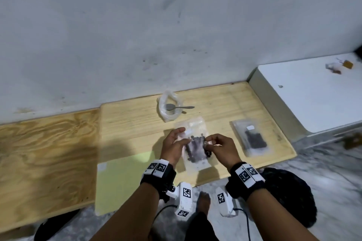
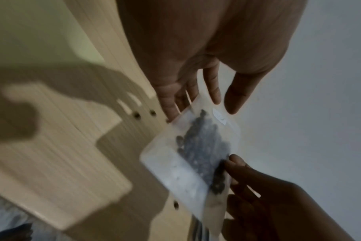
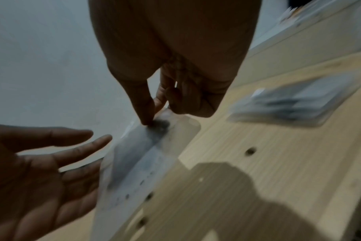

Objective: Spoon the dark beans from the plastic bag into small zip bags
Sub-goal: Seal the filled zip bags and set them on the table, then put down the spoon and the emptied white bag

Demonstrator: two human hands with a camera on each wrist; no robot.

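The pale wooden surface runs along a grey wall, and everything the task needs sits toward its right half. Near the back edge lies the crumpled clear plastic bag with a grey metal spoon resting in its mouth; the bag looks almost empty of beans from the head view. Close to the right edge lies a flat clear zip bag already holding dark beans.

Above the front edge, between the two hands, hangs a second small clear zip bag loaded with dark beans. The right hand pinches it at the side between thumb and forefinger, its other fingers curled in. The left hand has its grip spread, fingers straight and lying against the bag's other side without clasping it.

The step in hand appears to be closing this filled bag. The next move calls for running thumb and finger along the zip strip while the bag stays upright, so no beans slip out, then laying it beside the finished one.
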